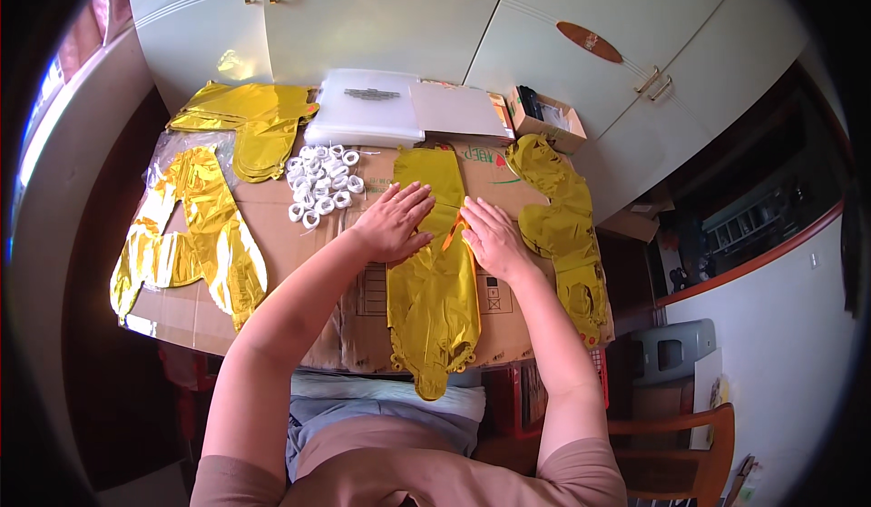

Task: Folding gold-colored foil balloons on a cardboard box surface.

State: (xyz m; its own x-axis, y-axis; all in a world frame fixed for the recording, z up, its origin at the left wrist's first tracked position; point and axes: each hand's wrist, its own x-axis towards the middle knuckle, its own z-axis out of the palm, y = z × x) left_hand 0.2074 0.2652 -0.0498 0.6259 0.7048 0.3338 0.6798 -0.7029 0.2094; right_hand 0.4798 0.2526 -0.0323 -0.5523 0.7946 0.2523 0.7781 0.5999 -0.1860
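Foil piece [433, 298], gold and flat, lies lengthwise in front of the torso, on cardboard [299, 253] covering the counter. Centred there, probably so both arms reach it evenly. Left hand [395, 223] rests palm-down on its left side, right hand [494, 237] at its right edge. Hands are apart from each other, fingers extended, not clamped on anything. Reads as pressing the foil flat; spread contact likely stops it sliding or curling. Orange strip [451, 234] sits by the right thumb; can't tell if it's part of the foil.

Edges: foil's rounded near end overhangs the near side of the cardboard, so a snag on clothing is possible. Far end reaches up near the clear plastic box [363, 112], so little slack that way.

Left: white rings [324, 185] in a loose pile, near the left hand, probably staged for easy pickup. Cardboard shows between pile and forearm. Further left, second foil [195, 244] spread out, with a foil stack [263, 130] behind it.

Right: more foil [564, 216] along the side edge, just beyond the right hand; tight for an outward sweep. Small carton [549, 121] at back, cabinet [381, 26] behind.
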